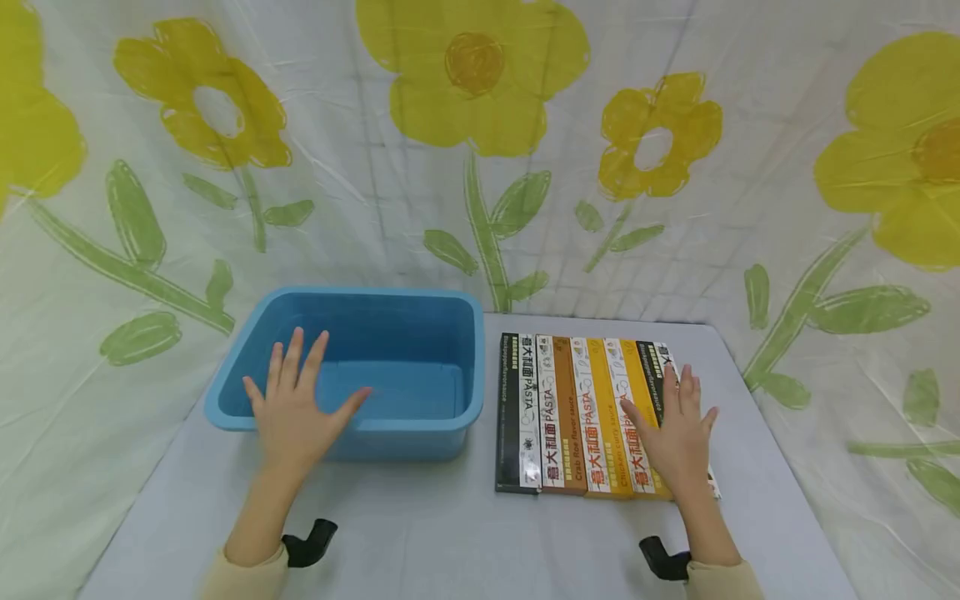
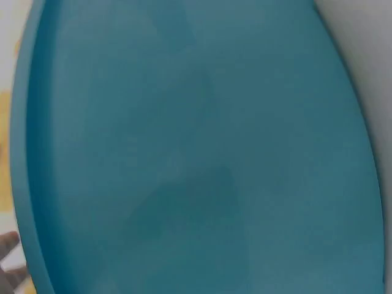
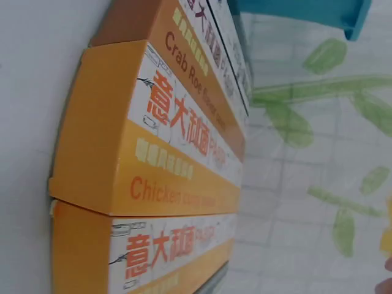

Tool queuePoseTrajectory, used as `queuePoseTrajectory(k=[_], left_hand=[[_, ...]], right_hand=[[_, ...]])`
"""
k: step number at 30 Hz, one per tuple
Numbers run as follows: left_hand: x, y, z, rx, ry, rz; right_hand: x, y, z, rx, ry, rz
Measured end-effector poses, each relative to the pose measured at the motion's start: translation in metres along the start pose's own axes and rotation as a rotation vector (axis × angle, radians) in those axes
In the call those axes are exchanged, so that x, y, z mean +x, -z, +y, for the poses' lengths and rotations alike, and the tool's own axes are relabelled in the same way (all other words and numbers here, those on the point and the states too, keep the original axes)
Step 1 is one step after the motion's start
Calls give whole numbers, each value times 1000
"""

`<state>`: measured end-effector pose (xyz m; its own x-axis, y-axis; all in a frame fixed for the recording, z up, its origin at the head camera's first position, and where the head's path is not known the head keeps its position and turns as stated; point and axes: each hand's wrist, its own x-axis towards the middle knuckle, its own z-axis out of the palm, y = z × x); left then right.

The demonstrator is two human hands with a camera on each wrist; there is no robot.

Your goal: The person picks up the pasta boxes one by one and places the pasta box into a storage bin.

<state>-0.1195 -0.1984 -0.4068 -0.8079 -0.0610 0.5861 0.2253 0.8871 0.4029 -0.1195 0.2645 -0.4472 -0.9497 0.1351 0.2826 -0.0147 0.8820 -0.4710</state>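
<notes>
My left hand [image 1: 291, 408] is spread over the near left rim of a blue plastic basin [image 1: 420, 440], fingers straight and nothing held. In the left wrist view the basin's outer wall [image 2: 202, 147] fills most of the picture, with fingertips at the lower left edge. On the right, my right hand [image 1: 681, 433] hovers with straight, parted fingers above the right end of a row of pasta boxes. The row includes a black box [image 1: 508, 417], a brown crab roe box [image 1: 573, 433] and yellow chicken curry boxes [image 3: 165, 165]. Whether the right hand touches a box is unclear.
A pale cloth covers the table [image 1: 420, 533]. Behind it hangs a white curtain [image 1: 322, 225] with yellow flowers. The basin stands left of the boxes with a narrow gap between. Black curved wrist mounts [image 1: 311, 543] stick out beside both wrists.
</notes>
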Motion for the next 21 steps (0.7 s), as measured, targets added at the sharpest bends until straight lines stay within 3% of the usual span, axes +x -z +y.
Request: queuePoseTrajectory(k=[4,7,10,16,21], left_hand=[[-1,10,-21,-196,-72,171],[-3,20,-43,-197,-75,246],[-6,30,-65,-165,-24,288],[-18,40,-100,-129,96,222],[-25,41,-111,-100,203,71]], right_hand=[[-13,1,16,198,-88,68],[-26,0,31,239,-168,90],[-38,-3,48,221,-235,64],[-64,-18,76,187,-272,6],[-82,-33,91,190,-162,-7]])
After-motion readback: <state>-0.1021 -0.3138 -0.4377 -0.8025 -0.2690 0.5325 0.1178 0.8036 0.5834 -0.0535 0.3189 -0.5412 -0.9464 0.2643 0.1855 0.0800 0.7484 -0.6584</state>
